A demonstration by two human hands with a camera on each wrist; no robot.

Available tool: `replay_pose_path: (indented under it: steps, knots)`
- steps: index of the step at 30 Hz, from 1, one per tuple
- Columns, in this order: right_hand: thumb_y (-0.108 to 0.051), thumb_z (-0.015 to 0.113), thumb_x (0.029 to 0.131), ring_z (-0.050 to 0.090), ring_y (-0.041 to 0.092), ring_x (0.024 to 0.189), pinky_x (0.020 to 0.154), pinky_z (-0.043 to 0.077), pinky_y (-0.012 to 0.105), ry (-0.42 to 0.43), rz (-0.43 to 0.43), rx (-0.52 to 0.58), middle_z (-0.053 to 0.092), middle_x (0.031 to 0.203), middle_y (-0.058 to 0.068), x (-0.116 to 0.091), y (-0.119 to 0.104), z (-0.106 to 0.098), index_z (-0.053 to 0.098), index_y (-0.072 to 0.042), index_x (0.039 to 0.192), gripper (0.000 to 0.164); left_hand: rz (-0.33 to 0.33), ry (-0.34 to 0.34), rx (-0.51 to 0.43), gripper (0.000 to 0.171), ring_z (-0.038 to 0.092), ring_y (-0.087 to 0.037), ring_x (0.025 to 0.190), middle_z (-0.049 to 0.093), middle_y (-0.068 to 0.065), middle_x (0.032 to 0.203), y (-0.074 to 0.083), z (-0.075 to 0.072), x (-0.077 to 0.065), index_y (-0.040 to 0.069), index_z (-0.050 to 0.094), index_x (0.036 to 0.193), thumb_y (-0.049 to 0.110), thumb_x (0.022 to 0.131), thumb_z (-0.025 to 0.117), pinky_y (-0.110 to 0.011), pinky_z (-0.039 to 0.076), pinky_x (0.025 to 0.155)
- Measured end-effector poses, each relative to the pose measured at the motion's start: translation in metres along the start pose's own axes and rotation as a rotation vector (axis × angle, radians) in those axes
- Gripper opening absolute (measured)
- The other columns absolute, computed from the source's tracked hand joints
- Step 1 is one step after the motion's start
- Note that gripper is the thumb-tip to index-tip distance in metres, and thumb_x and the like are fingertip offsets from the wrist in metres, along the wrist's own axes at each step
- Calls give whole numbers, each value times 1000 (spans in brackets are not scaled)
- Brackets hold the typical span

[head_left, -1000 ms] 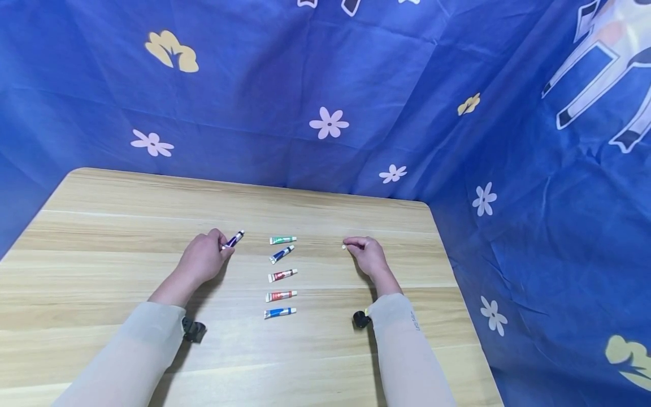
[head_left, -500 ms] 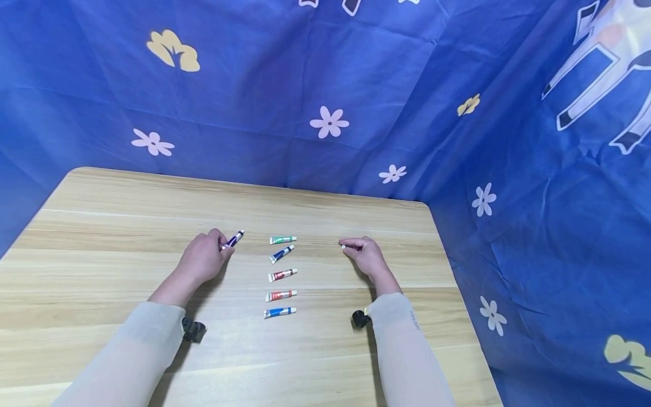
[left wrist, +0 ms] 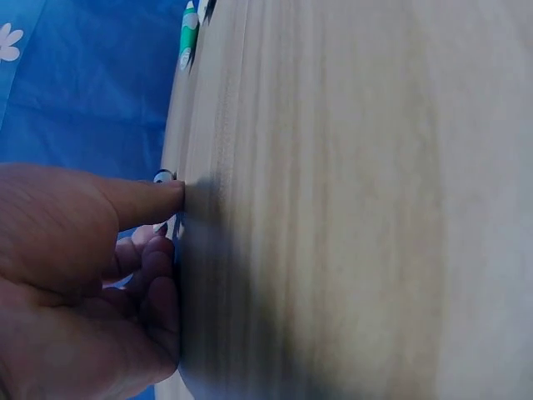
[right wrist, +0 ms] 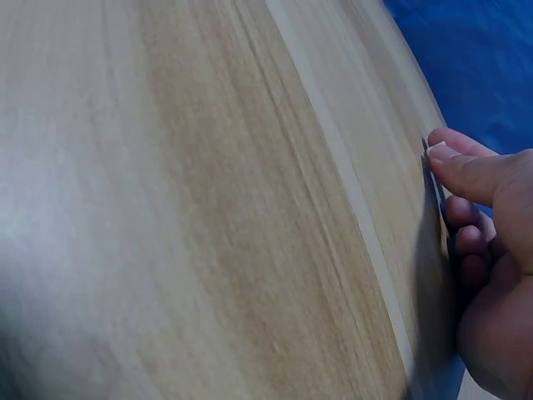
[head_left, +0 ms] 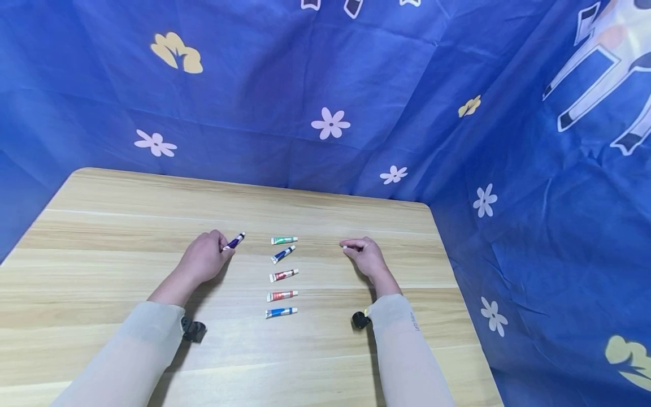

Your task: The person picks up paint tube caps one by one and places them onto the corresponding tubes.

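Note:
My left hand (head_left: 205, 257) pinches a purple paint tube (head_left: 234, 241) near its lower end, with the tube slanting up to the right. In the left wrist view my thumb and fingers hide most of that tube. To the right, the thumb and index finger of my right hand (head_left: 368, 257) come together low over the table around a tiny white piece (head_left: 344, 246), too small to identify surely. A column of paint tubes lies between my hands: green (head_left: 283, 240), dark blue (head_left: 283, 254), dark red (head_left: 283, 275), red (head_left: 282, 295) and blue (head_left: 281, 312).
All this is on a light wood-grain table (head_left: 127, 215) with rounded corners. Blue fabric (head_left: 244, 113) printed with flowers and an animal hangs behind it and along its right side. Black wrist cameras sit at both sleeves, the left wrist camera (head_left: 194, 329) casting a shadow.
The right index finger and thumb have closed in slightly around the tiny white piece. My left hand and the purple tube have stayed nearly still, and the column of tubes is unchanged.

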State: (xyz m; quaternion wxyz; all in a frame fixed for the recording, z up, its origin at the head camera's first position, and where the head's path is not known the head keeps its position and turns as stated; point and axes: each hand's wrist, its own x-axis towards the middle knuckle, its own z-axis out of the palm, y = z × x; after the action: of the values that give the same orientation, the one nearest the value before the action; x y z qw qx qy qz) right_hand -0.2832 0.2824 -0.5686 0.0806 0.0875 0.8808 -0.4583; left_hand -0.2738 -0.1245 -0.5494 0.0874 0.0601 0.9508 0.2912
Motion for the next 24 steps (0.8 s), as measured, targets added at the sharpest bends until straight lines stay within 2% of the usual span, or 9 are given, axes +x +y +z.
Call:
replay_pose_path:
  steps: [3,7,12,15,21,24]
  knots:
    - [-22,76,103,64,23,112,104,51,41,-10,23,54,70,117,3,0,0,-4,85,-26,116,17,11,20,-17,19,56,-31,83,58,-12,87,0,-2,-1,1,58,98,15,104,70,-43,45,74]
    - [-26,76,103,63,27,134,125,43,49,-25,56,187,73,130,4,2,4,-8,84,-25,121,19,23,61,-43,15,57,-28,81,61,-9,86,-3,-3,-4,4,59,98,14,105,67,-40,43,73]
    - [-25,77,102,57,28,148,132,36,49,-12,96,347,74,142,3,3,9,-15,81,-20,127,26,-12,66,-112,15,62,-29,84,67,-9,91,-9,-5,-8,6,61,106,21,110,62,-39,45,74]
    - [-23,76,103,64,22,140,127,44,42,50,98,446,77,138,5,1,12,-16,79,-14,131,29,-41,65,-183,19,63,-29,89,69,-12,97,-11,-7,-14,6,62,109,25,111,62,-38,45,76]
    - [-9,67,107,76,13,113,109,59,27,218,13,776,76,133,18,-5,24,-8,70,5,136,32,-93,84,-341,28,55,-19,83,67,-8,98,-11,-11,-37,3,66,115,30,111,63,-30,44,72]
    - [-6,66,107,77,12,108,104,61,24,275,-17,825,80,126,15,-8,27,-2,69,9,134,31,-139,71,-449,33,59,-12,82,71,-5,100,-14,-11,-51,0,67,121,31,112,60,-26,51,71]
